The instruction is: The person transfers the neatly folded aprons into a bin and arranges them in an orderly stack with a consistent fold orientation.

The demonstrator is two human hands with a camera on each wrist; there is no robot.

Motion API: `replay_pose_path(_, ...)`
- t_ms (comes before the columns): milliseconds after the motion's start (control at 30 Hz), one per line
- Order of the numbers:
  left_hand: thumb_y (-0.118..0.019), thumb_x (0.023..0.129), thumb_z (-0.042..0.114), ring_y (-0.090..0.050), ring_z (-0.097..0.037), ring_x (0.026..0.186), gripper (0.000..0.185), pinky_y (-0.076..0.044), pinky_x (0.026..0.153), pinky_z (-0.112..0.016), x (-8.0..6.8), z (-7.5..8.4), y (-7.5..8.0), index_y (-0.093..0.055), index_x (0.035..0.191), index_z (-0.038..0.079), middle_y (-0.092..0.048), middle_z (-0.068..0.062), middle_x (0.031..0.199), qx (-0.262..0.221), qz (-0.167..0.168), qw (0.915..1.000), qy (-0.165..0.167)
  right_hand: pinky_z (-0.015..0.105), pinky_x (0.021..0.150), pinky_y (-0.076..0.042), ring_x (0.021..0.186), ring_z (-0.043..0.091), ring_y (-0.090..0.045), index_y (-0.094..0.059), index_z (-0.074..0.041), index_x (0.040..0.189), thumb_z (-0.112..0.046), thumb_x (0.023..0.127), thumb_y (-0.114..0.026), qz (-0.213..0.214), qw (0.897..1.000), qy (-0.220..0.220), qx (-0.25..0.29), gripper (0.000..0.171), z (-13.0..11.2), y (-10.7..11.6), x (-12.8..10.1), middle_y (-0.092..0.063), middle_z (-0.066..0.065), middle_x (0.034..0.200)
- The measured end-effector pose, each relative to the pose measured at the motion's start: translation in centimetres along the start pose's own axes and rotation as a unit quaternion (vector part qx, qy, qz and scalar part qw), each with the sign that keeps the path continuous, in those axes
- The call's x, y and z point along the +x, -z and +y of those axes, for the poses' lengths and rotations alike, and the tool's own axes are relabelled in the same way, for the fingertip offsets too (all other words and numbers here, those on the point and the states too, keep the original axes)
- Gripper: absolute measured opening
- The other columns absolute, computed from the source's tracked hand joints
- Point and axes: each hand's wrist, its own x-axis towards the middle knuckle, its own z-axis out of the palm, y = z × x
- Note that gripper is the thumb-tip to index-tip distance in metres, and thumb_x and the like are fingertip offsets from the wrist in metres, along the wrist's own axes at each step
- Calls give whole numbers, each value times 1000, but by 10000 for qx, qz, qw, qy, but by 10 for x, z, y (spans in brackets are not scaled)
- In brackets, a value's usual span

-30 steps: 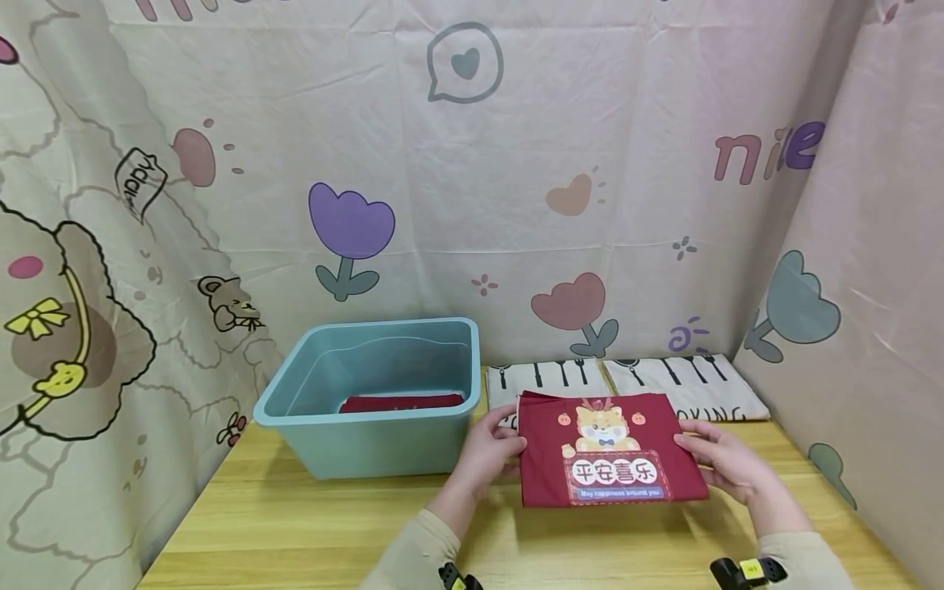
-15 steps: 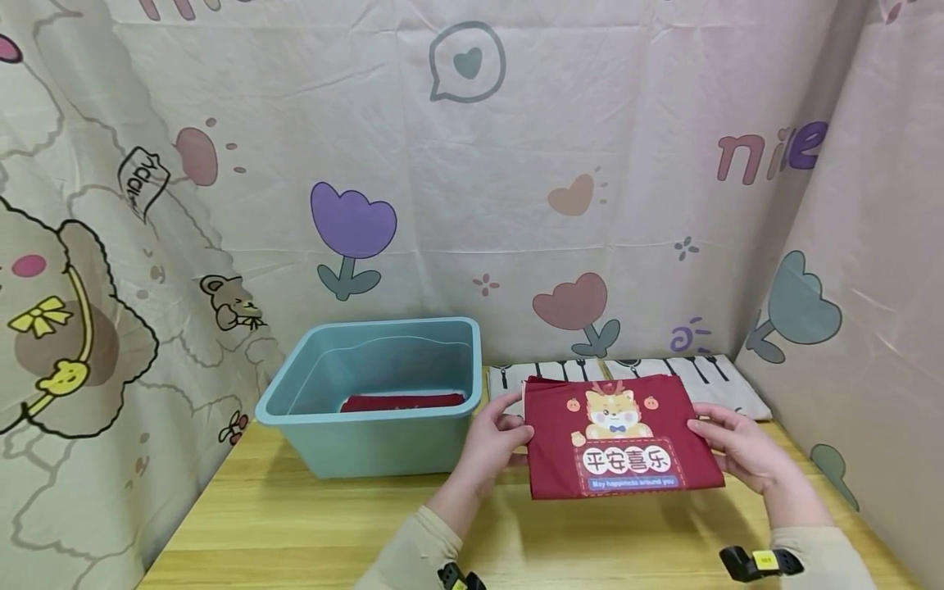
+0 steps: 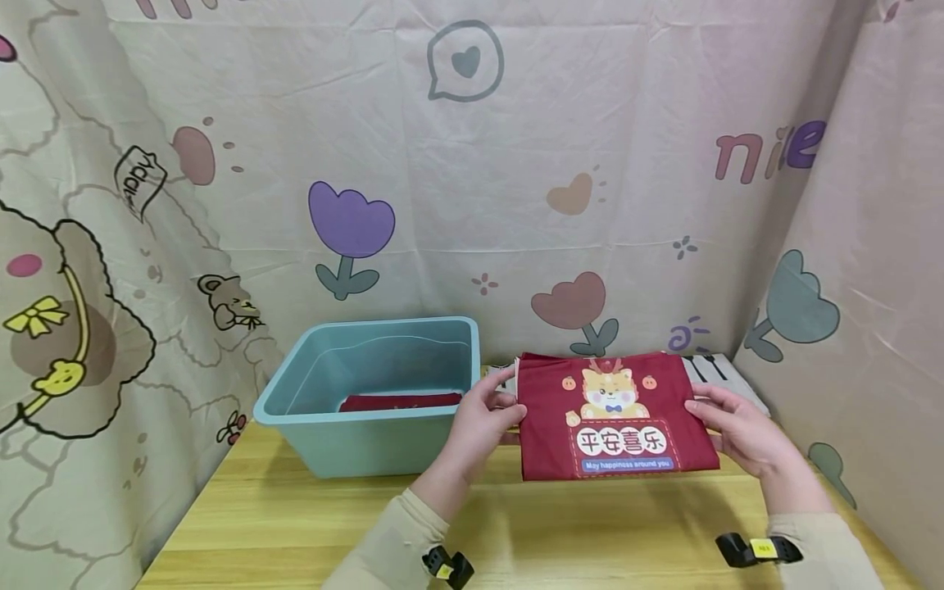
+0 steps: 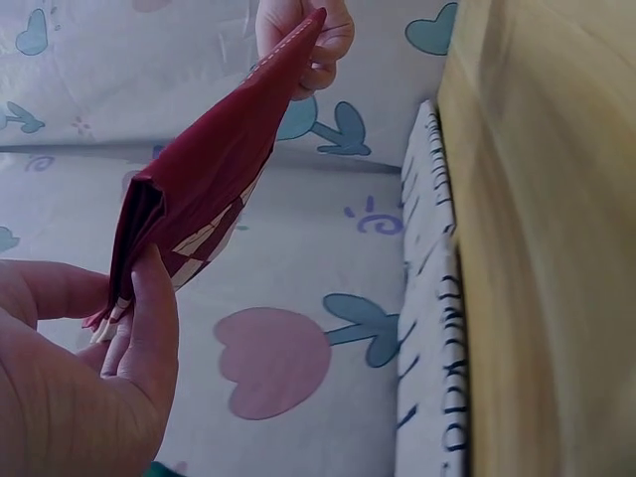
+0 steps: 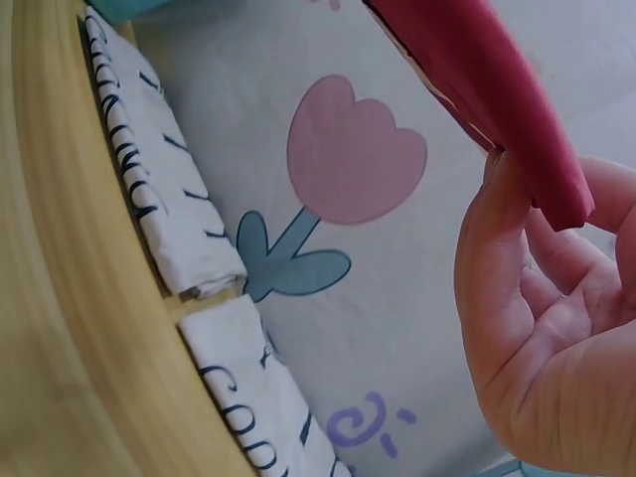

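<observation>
A folded red cloth point(image 3: 549, 438) with a cartoon animal, Chinese characters and English lettering is held up above the table. My left hand point(image 3: 478, 422) pinches its left edge, thumb on the front face. At the opposite edge, my right hand point(image 3: 748, 430) pinches it the same way. From the left wrist view, the folded layers of the red cloth point(image 4: 214, 149) show edge-on, with a checked patch on one side. Another red cloth point(image 3: 401, 401) lies inside the light blue bin point(image 3: 383, 449), left of my left hand.
Two folded white cloths with black utensil prints and lettering lie along the back of the wooden table point(image 3: 317, 533); the red cloth partly covers them in the head view. One white cloth point(image 5: 164, 169) sits beside the other white cloth point(image 5: 248, 383). A printed curtain point(image 3: 457, 180) hangs behind.
Both hands have raised the red cloth and carried it slightly right, then up toward the back. It now hides more of the white cloths. The bin has stayed put.
</observation>
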Motion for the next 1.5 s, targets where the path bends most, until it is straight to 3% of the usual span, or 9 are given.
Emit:
replay_pose_path(333,-65,92,0,-63,-22,85,56,-60,69,-42,1,24,17,-52,144,16,-59,-13,100,307,145,9992,-213,35,70,-59,87,16,-68,-65,-27,114,-5,102,-50,-7,9987,481,-150,29,-18,-19,10,-66,-1,102)
replay_pose_path(733,-66,92,0,-65,-25,86,57,-60,70,-41,-2,37,48,-53,144,18,-63,-16,103,554,468,9969,-302,36,70,-60,88,15,-67,-63,-25,115,-7,101,-54,1,9981,574,-243,24,-34,-55,24,-64,0,101)
replay_pose_path(933,-65,91,-2,-66,-25,82,56,-60,70,-41,-2,39,67,-54,142,17,-63,-17,102,563,654,9956,-359,36,72,-59,88,16,-67,-62,-18,117,-8,101,-56,14,9987,504,-92,21,-34,-76,33,-64,2,102)
replay_pose_path(1167,-64,93,-1,-64,-25,89,55,-59,73,-38,-5,44,92,-52,144,15,-62,-19,109,766,816,9931,-345,34,73,-59,87,14,-67,-60,-13,119,-8,100,-57,35,9988,468,100,20,-32,-101,46,-64,1,99)
replay_pose_path(1500,-59,94,-1,-64,-17,84,52,-59,69,-33,-7,59,120,-51,145,11,-63,-15,105,996,1050,9886,-411,36,73,-59,86,15,-67,-51,4,129,-5,100,-57,-32,9981,557,258,31,-41,-132,64,-64,3,98)
